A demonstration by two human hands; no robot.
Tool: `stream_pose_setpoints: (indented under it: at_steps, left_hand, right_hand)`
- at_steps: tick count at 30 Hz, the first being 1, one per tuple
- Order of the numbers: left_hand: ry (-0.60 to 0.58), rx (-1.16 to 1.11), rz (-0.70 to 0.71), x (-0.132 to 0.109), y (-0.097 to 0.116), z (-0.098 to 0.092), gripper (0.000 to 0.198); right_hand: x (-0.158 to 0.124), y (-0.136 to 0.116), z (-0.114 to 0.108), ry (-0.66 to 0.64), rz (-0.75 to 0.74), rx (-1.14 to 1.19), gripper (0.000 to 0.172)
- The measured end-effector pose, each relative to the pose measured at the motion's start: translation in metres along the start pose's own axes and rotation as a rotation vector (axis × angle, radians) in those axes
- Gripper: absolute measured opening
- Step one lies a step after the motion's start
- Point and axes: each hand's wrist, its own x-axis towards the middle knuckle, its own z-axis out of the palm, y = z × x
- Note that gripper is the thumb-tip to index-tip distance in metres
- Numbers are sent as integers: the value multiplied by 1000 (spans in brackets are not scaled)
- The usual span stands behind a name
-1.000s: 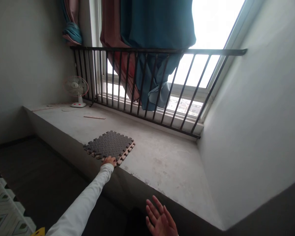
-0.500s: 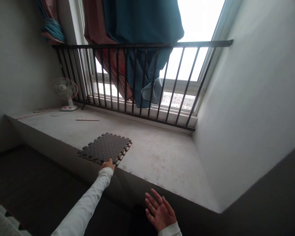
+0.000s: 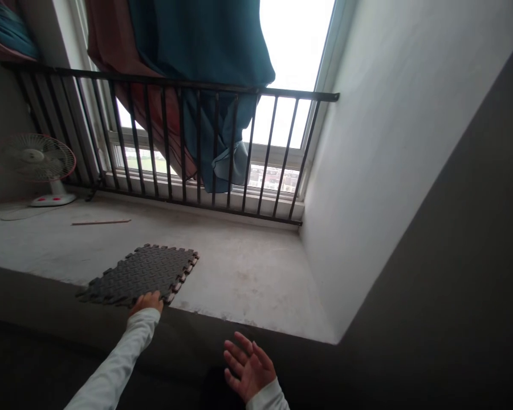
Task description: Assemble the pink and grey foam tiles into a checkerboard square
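Observation:
A dark grey foam mat tile (image 3: 143, 272) with jigsaw-toothed edges and a ridged top lies on the pale window ledge (image 3: 243, 279), its near side reaching the ledge's front edge. My left hand (image 3: 149, 302), in a white sleeve, is on the mat's near edge close to its right corner, fingers bent over it; the thumb is hidden. My right hand (image 3: 250, 367) hangs in front of the ledge, to the right of the mat. Its palm is turned up and sideways, its fingers are apart, and nothing is in it.
A black metal railing (image 3: 175, 84) runs along the back of the ledge before the window. Blue and pink curtains (image 3: 196, 42) hang over it. At the left stand a white fan (image 3: 53, 191) and a thin pinkish strip (image 3: 101, 222). A white wall (image 3: 367, 142) closes the right side.
The view has turned to the right and come a little closer, so everything sits further left. My left hand stays on the mat's edge, and my right hand stays spread below the ledge.

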Motion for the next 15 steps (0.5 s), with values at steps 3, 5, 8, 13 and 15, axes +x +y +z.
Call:
stream_pose_setpoints:
  at_steps: [3, 5, 8, 13, 15]
  left_hand:
    - [50, -74, 36, -6, 28, -11, 25]
    - [84, -155, 71, -14, 59, -21, 24]
    - [93, -295, 159, -45, 120, -33, 25]
    - [-72, -513, 615, -147, 235, -32, 31]
    - [-132, -556, 828, -183, 265, -25, 53]
  right_hand:
    - [-9, -2, -6, 8, -71, -15, 45]
    - [-22, -7, -15, 35, -121, -40, 50]
    - [-52, -21, -35, 120, -216, -82, 54]
    - [-115, -50, -71, 332, -368, -163, 48]
    - [-136, -58, -84, 416, -393, -189, 42]
